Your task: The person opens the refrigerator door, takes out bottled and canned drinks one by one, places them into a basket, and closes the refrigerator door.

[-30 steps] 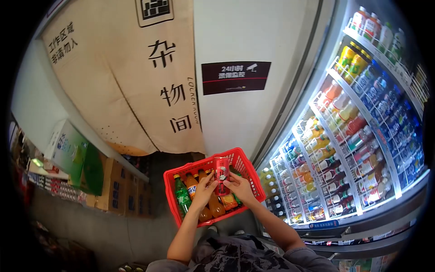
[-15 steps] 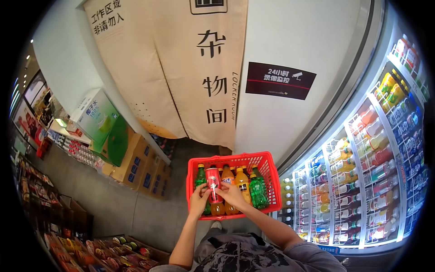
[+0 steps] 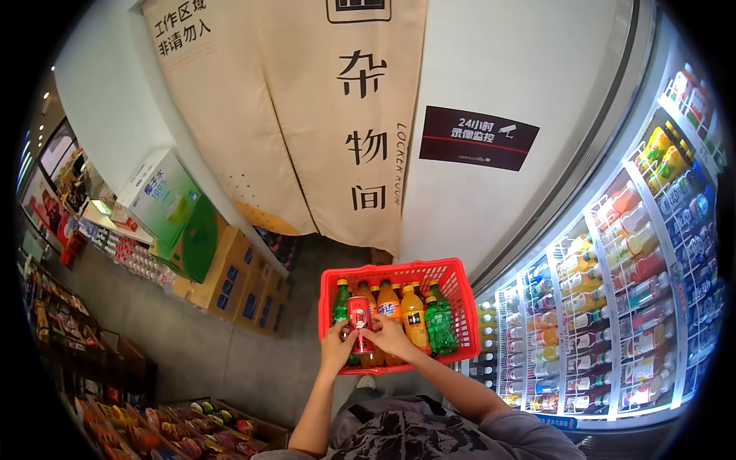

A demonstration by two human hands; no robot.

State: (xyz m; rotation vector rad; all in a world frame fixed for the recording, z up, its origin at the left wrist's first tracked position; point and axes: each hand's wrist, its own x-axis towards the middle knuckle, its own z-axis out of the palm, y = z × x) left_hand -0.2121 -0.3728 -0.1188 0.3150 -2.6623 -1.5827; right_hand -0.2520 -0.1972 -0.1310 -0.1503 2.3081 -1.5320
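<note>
A red can [image 3: 358, 309] is between my two hands, over the near left part of a red plastic basket [image 3: 467, 300]. My left hand [image 3: 336, 349] grips the can's left side, and my right hand [image 3: 388, 339] holds its right side, fingers closed against it. Under and behind the can, the basket holds several bottles: a green bottle [image 3: 341, 295] at the left, orange drink bottles [image 3: 389, 299] in the middle, a yellow-orange juice bottle [image 3: 415, 326], and green bottles [image 3: 441, 328] at the right. My hands hide some lower parts of the bottles.
A lit drinks fridge [image 3: 606, 307] with rows of bottles stands close on the right. A beige door curtain [image 3: 307, 115] hangs ahead. Stacked cartons [image 3: 222, 280] line the left wall, and a snack shelf [image 3: 161, 429] is at the lower left.
The can has come slightly lower and tilted in my hands, so more of the bottles behind it shows. Both hands keep their hold; the basket appears shifted slightly right.
</note>
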